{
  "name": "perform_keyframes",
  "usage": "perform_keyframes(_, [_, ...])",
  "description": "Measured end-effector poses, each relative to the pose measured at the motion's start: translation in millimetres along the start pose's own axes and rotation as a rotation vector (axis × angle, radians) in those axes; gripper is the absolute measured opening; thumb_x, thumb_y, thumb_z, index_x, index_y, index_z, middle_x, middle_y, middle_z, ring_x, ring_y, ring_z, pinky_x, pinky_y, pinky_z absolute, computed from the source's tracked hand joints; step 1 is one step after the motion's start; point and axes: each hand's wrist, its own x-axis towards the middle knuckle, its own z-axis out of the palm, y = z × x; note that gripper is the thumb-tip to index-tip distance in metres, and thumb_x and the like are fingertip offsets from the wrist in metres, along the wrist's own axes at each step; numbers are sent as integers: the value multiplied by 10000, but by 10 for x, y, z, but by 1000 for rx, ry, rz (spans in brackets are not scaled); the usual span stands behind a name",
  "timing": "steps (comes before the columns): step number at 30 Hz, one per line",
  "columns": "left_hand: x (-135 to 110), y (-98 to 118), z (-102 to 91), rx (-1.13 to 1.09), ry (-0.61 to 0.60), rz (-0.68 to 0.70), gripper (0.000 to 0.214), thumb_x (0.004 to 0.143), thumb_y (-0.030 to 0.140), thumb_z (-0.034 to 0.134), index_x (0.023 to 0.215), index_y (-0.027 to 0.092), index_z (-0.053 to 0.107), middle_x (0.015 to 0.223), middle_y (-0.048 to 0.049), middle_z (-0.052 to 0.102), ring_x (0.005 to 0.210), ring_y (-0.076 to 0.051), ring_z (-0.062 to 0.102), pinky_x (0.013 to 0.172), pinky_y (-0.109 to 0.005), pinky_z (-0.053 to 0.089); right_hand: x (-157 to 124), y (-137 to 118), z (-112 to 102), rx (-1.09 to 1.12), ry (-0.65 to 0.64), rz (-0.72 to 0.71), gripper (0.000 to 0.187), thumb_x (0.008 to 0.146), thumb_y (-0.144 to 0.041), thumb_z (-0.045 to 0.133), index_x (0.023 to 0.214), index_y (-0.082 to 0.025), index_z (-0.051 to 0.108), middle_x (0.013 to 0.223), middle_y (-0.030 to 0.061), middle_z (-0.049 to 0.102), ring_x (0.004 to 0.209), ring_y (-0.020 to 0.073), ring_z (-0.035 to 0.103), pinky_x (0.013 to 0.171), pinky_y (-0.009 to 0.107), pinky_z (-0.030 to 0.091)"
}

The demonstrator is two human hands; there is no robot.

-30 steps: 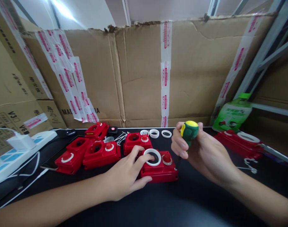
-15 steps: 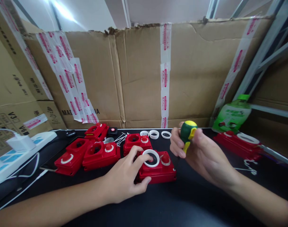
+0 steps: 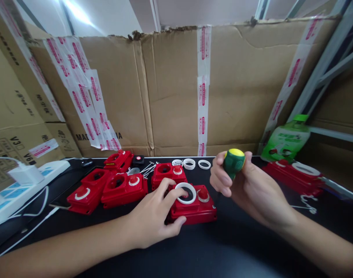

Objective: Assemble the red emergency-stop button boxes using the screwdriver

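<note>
At left I see a power strip (image 3: 53, 170), then red boxes (image 3: 122, 195) on the bench (image 3: 205, 251). My left hand's (image 3: 153, 218) fingers grasp the near box (image 3: 193, 213), one fingertip inside its white ring (image 3: 194, 193). To its right, my right hand (image 3: 254, 191) clenches the screwdriver (image 3: 234, 163), its tip hidden. Far right, a green container (image 3: 287, 141) stands behind the end box (image 3: 293, 178).

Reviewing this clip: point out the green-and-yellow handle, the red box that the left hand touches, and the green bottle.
Green-and-yellow handle (image 3: 234, 163): head view, on its green part.
Red box (image 3: 195, 212): head view, on its front side.
Green bottle (image 3: 287, 139): head view, on its printed front.
</note>
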Motion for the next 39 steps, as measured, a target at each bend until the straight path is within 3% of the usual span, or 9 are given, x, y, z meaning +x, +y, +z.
perform_keyframes(3, [17, 1, -4, 8, 6, 8, 583, 937, 283, 732, 1434, 315, 428, 1400, -127, 499, 868, -252, 745, 789, -501, 693, -12, -1, 26, 28, -24, -37, 563, 1035, -793, 468, 1046, -283, 708, 702, -51, 462, 540, 132, 324, 598, 337, 376])
perform_keyframes(7, [12, -2, 11, 27, 24, 20, 577, 935, 279, 732, 1428, 315, 434, 1384, -126, 489, 821, -235, 722, 731, -485, 692, -25, 2, 29, -5, -59, -47, 411, 984, -695, 689, 1066, -293, 677, 757, -57, 508, 574, 114, 401, 616, 311, 380])
perform_keyframes(13, [-10, -32, 31, 14, 97, 141, 670, 969, 250, 735, 1512, 413, 379, 1381, -90, 435, 960, -237, 717, 752, -421, 697, -14, 26, -11, 20, -18, -25, 562, 1085, -739, 426, 1067, -259, 718, 750, -27, 518, 584, 129, 417, 628, 326, 418])
perform_keyframes(16, [18, -12, -7, -8, 84, 177, 662, 992, 228, 727, 1527, 491, 439, 1360, -55, 418, 995, -214, 691, 826, -412, 703, -8, 27, 1, 1, -27, -68, 423, 1039, -700, 602, 1066, -284, 673, 754, -47, 515, 572, 119, 402, 618, 313, 400])
perform_keyframes(18, [42, 15, -42, -3, 47, 187, 636, 999, 199, 717, 1521, 489, 499, 1360, -55, 417, 1060, -236, 673, 900, -447, 697, -8, 28, 6, -32, -38, -62, 357, 1016, -640, 688, 1068, -288, 662, 789, -44, 532, 604, 124, 445, 630, 310, 420])
perform_keyframes(24, [72, 57, -84, 115, -47, 231, 705, 910, 103, 764, 1494, 469, 614, 1349, -78, 403, 1170, -333, 624, 939, -564, 681, -3, 31, -6, -37, 20, -29, 524, 1037, -761, 521, 1126, -284, 721, 784, -18, 545, 599, 161, 465, 619, 360, 470])
perform_keyframes(28, [66, 69, -83, 116, -52, 218, 699, 901, 94, 770, 1485, 453, 632, 1338, -81, 397, 1172, -329, 619, 937, -549, 689, -3, 9, -9, -28, -15, -56, 352, 1020, -648, 669, 1070, -299, 685, 818, -26, 567, 630, 151, 498, 641, 337, 476])
perform_keyframes(33, [72, 94, -87, 124, -40, 214, 620, 938, 121, 749, 1466, 433, 653, 1375, -87, 397, 1189, -322, 622, 955, -541, 688, -15, 7, -1, 10, -17, -23, 480, 1066, -709, 523, 1127, -279, 729, 786, -21, 565, 624, 147, 508, 647, 334, 475])
perform_keyframes(39, [70, 70, -74, 125, -39, 214, 589, 966, 131, 721, 1471, 429, 665, 1367, -102, 407, 1237, -345, 617, 969, -546, 683, -9, -19, 15, -16, -61, -59, 403, 1001, -697, 658, 1066, -300, 698, 778, -39, 560, 603, 143, 462, 631, 333, 414])
